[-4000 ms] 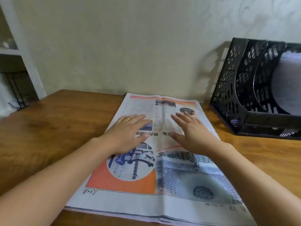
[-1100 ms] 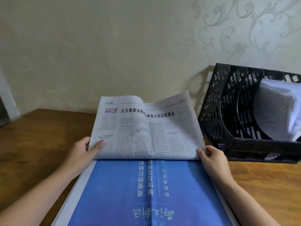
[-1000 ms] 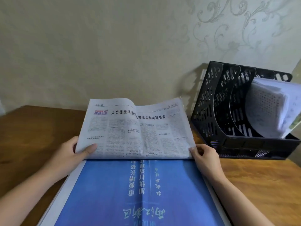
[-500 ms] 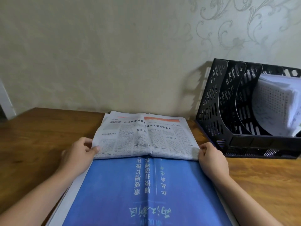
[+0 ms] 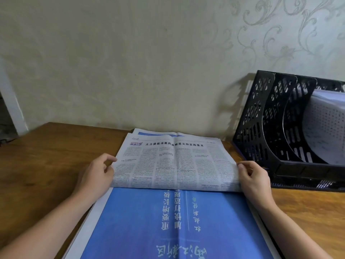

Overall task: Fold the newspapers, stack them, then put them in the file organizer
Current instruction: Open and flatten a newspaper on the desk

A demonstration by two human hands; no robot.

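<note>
Wooden table [image 5: 46,165] — folded newspaper [image 5: 173,165], crease crosswise, nearest me.

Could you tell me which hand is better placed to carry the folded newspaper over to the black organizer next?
Probably the right hand: it holds the grey printed folded newspaper at the edge nearest the black perforated plastic file organizer. The left hand holds the far edge.

File organizer [image 5: 265,128] blocks right; left tabletop [image 5: 46,156] open.

Wooden table [image 5: 46,165] bears newspapers [image 5: 173,184] (stacked) and file organizer [image 5: 261,128]
</note>
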